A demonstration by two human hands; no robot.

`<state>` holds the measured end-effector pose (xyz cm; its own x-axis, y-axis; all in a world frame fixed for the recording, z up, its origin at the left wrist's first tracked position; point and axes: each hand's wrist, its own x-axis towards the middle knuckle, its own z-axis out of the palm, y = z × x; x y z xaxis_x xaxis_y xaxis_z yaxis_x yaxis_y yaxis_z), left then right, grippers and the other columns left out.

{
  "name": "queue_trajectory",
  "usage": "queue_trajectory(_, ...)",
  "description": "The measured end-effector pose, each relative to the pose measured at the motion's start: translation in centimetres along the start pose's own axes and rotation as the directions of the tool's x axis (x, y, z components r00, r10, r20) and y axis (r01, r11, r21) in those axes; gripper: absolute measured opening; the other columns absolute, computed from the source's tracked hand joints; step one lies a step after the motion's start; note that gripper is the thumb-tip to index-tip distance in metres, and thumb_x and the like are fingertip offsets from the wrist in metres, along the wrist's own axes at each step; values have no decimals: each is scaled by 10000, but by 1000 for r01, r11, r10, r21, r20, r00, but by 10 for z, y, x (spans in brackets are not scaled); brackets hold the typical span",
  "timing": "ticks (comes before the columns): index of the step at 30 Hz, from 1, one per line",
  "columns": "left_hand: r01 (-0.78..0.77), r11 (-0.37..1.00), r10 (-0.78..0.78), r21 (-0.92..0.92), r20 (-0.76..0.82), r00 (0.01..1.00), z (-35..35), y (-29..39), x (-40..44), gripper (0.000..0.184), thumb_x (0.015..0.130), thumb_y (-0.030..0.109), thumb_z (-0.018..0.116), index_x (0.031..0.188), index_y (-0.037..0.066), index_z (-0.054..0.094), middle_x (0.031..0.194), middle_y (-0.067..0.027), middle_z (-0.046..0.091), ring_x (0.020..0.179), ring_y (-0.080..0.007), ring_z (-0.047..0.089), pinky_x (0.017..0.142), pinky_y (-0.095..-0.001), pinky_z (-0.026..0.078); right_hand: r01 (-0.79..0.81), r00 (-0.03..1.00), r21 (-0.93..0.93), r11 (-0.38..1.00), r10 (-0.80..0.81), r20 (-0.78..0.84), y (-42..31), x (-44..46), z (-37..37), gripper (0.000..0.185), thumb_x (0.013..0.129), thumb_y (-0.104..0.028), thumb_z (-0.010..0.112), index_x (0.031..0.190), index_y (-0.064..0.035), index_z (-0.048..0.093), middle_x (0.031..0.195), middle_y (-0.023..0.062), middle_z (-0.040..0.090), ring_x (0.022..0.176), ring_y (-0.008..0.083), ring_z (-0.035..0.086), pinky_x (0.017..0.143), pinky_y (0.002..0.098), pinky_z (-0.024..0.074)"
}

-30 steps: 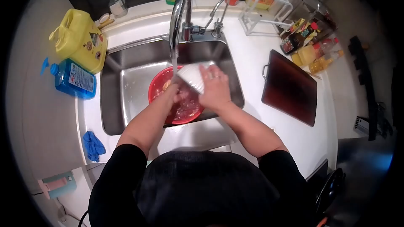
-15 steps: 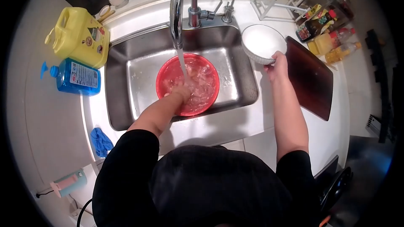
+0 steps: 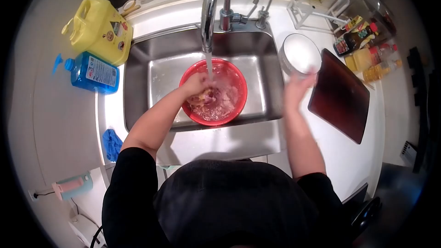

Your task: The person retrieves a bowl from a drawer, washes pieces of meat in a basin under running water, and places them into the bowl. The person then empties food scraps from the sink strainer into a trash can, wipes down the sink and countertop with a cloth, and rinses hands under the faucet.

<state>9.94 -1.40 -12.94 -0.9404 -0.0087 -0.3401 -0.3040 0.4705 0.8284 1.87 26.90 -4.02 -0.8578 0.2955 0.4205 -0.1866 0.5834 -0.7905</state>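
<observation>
A red basin (image 3: 241,110) stands in the metal sink, holding water and pale pinkish pieces that look like raw meat (image 3: 220,107). My left hand (image 3: 198,84) is inside the basin near its left rim, its fingers curled over some of the pieces. Water from the faucet (image 3: 207,32) runs down beside its fingers. A white bowl (image 3: 301,53) is at the counter to the right of the sink. My right hand (image 3: 301,85) is at the bowl's near rim, smeared by motion, so its grip and whether it touches the bowl are unclear.
Right of the bowl lies a dark cutting board (image 3: 342,96), with bottles (image 3: 356,39) and a white rack (image 3: 317,7) behind. On the left stand a yellow jug (image 3: 103,30) and a blue soap bottle (image 3: 95,72). A blue cloth (image 3: 112,144) lies at the sink's front left.
My left hand has risen from the water toward the basin's upper left, and more pieces show beneath it. My right hand, earlier gripping the bowl's rim, has moved lower and is blurred. The view has shifted.
</observation>
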Motion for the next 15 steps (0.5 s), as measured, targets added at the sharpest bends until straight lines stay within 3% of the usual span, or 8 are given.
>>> queue_trajectory(1,39,999,-40,-25,-7,999,-2,8,-4,258,767,228,608,953,51,588,826,-107,610,779,-189,578,696,-303,448,-92,950,302,949,-7,312,-5,-30,12,511,769,-71,504,1216,21,272,1189,182,370,1094,259,372,952,347,275)
queue_trajectory(3,71,984,-75,-165,-18,997,-5,37,-19,249,790,214,584,967,38,578,820,-91,605,762,-171,571,678,-284,450,-690,534,251,679,242,810,-8,-88,59,446,826,-247,502,1189,-54,332,1063,116,469,965,212,480,833,318,400)
queue_trajectory(4,57,958,-69,-280,-30,997,-6,62,-30,243,801,203,570,974,31,571,819,-82,601,752,-164,567,666,-276,451,-876,328,185,446,268,906,-16,-103,72,434,829,-356,490,1156,-94,378,1060,96,478,980,219,476,825,333,411)
queue_trajectory(5,38,921,-62,-389,-48,997,-8,80,-38,237,812,192,556,980,25,565,817,-73,597,742,-156,563,655,-267,452,-974,-127,-190,122,399,908,1,-112,99,459,818,-473,446,1113,-122,423,1041,77,483,942,233,484,853,422,390)
queue_trajectory(6,73,918,-109,-389,-72,991,-9,89,-43,238,842,181,509,1018,23,539,817,-53,587,735,-138,561,617,-250,459,-925,-277,-368,92,499,821,-27,-106,96,544,795,-583,373,1071,-123,461,1000,77,502,854,251,501,853,531,352)
queue_trajectory(10,-1,646,-83,-763,-72,994,1,77,-43,267,852,226,485,1045,47,528,815,-58,587,691,-115,550,549,-236,460,-939,-305,-249,-237,240,922,-57,-108,106,508,805,-570,359,992,-119,497,908,94,549,756,264,519,839,545,350)
queue_trajectory(13,179,574,-303,-799,-4,953,5,40,-35,262,845,260,493,1003,55,536,803,-52,580,687,-128,547,563,-256,461,-989,-18,21,-144,262,965,-39,-117,140,403,837,-466,398,942,-95,516,864,84,552,766,229,519,780,439,412)
queue_trajectory(15,-51,459,-199,-887,-158,967,15,44,-31,251,860,280,450,951,59,528,813,-60,565,731,-152,551,641,-284,463,-976,216,191,109,311,926,-64,-112,130,259,848,-293,462,937,-62,538,856,66,562,762,175,518,681,319,426)
